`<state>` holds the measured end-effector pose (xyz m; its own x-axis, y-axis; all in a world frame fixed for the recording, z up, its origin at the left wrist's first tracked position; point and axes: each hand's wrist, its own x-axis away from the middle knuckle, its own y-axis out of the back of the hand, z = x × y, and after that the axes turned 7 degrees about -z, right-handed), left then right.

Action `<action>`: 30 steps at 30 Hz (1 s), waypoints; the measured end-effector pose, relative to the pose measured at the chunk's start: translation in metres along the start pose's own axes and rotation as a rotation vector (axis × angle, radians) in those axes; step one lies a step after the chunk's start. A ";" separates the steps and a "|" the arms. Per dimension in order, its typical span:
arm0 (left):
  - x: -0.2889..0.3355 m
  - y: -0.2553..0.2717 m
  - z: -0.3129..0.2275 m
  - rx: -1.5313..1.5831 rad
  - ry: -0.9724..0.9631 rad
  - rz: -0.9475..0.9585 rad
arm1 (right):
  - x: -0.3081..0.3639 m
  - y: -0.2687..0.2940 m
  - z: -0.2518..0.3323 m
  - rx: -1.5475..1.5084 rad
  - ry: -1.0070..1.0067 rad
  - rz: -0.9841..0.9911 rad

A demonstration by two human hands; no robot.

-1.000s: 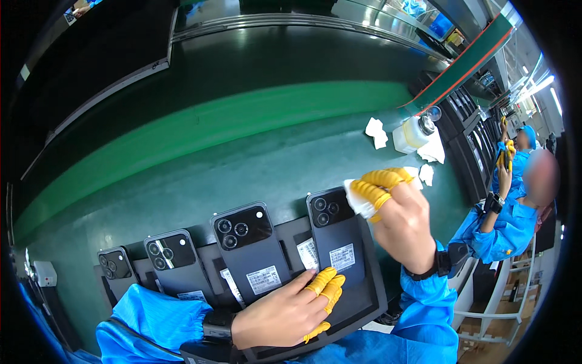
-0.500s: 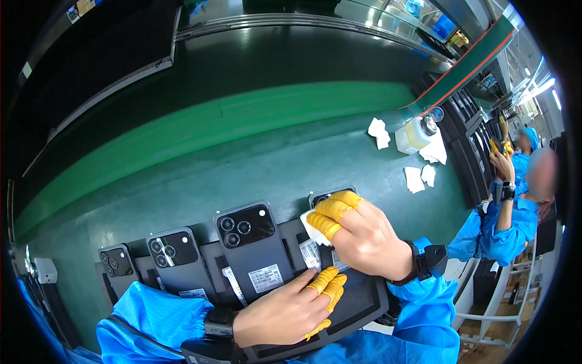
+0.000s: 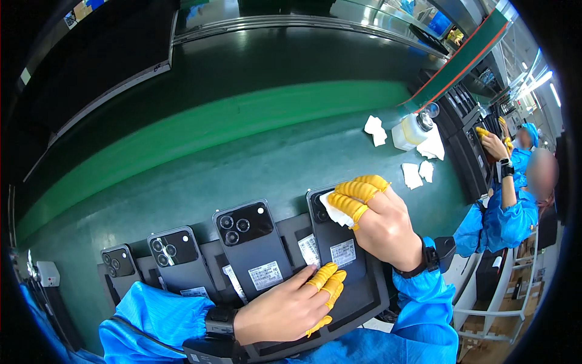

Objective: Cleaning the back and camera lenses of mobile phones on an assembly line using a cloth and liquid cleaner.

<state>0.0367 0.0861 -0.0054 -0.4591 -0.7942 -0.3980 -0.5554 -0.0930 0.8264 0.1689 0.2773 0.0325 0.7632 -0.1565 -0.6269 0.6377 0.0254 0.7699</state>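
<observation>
Yellow finger cots cover several fingers on both hands. My right hand (image 3: 388,227) pinches a folded white wipe (image 3: 335,212), pressed against the camera end of the rightmost dark smartphone (image 3: 330,236). That phone lies back up in a black tray (image 3: 373,306), and part of its camera area is hidden by the wipe and fingers. Over the same phone's lower end rests my left hand (image 3: 282,315), fingers stretched out. To the left, three more phones lie back up in the tray: one close by (image 3: 250,252), another (image 3: 187,273), and the farthest (image 3: 118,267). White labels show on several phones.
On the green table stands a white bottle (image 3: 409,132) with a metal top, scraps of white wipe (image 3: 376,130) around it. Stacked black trays (image 3: 464,151) are at the right, where a co-worker's hand (image 3: 494,145) reaches in. A bright green strip (image 3: 212,115) crosses behind.
My right hand has shifted slightly right with the wipe, uncovering the rightmost phone's label and part of its camera area. My left hand has barely moved. A co-worker's hand has shifted toward the trays.
</observation>
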 end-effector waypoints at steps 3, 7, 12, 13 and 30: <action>0.000 -0.001 0.000 -0.009 -0.004 -0.001 | 0.006 -0.003 -0.003 0.022 -0.014 0.014; -0.005 0.002 0.001 -0.040 -0.029 -0.030 | 0.013 -0.009 0.004 -0.018 0.140 -0.002; 0.000 -0.001 0.000 -0.032 -0.012 -0.004 | 0.024 0.013 0.013 -0.015 0.076 0.214; 0.000 0.000 0.000 -0.034 -0.007 -0.003 | 0.022 0.012 0.013 -0.020 0.079 0.213; -0.005 0.007 0.000 -0.094 0.003 0.074 | -0.002 0.008 0.014 -0.029 0.082 0.115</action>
<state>0.0349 0.0892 0.0027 -0.4945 -0.8026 -0.3336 -0.4527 -0.0898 0.8871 0.1710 0.2643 0.0413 0.8368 -0.0701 -0.5430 0.5471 0.0670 0.8344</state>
